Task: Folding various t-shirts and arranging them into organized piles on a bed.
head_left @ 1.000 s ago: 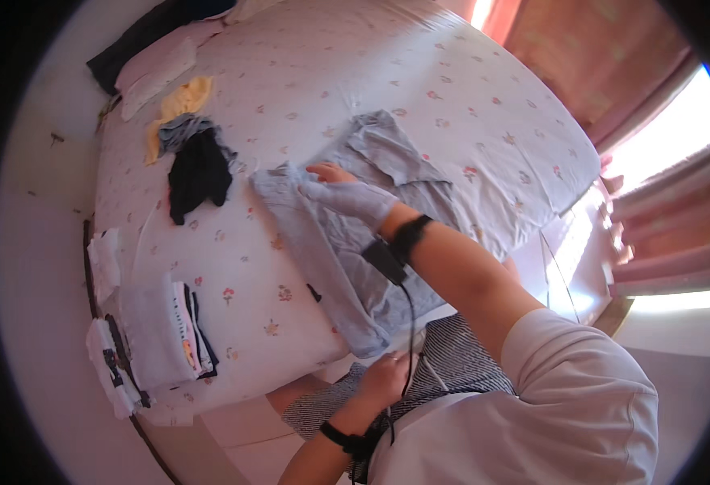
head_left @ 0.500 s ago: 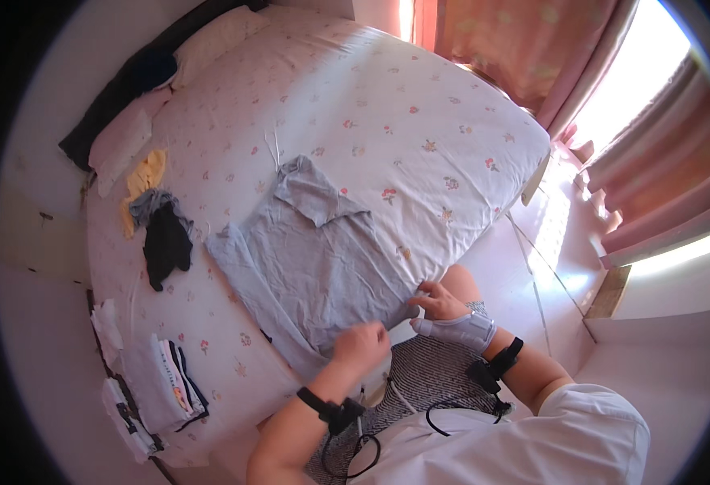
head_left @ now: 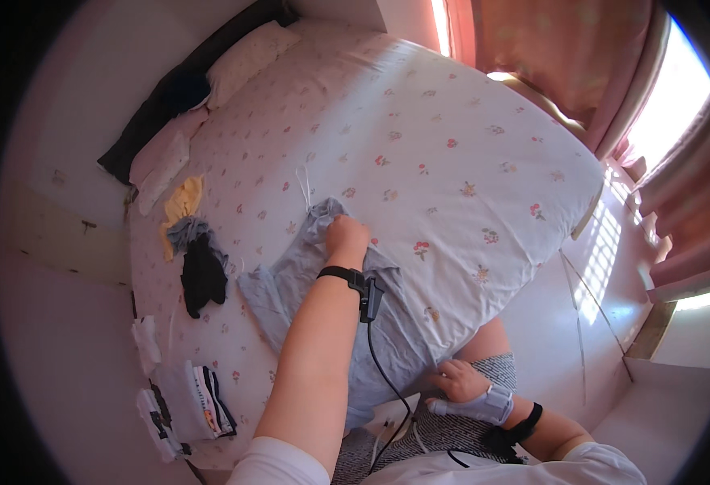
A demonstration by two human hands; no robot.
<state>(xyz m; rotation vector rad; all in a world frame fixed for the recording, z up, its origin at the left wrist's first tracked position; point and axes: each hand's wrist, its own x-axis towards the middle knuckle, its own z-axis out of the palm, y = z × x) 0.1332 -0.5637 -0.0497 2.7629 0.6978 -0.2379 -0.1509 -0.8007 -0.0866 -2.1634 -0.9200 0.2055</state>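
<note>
Since the earlier frame, the left hand [head_left: 347,236] is reaching from the bed's [head_left: 468,234] near edge to the grey garment's [head_left: 411,339] far end, where it seems to be clenching bunched cloth. The garment is lying across that near edge. The right hand [head_left: 461,381] is staying by its near corner; whether it is gripping, I cannot tell. The person is apparently arranging the cloth; the next move is probably calling for smoothing that end flat.
</note>
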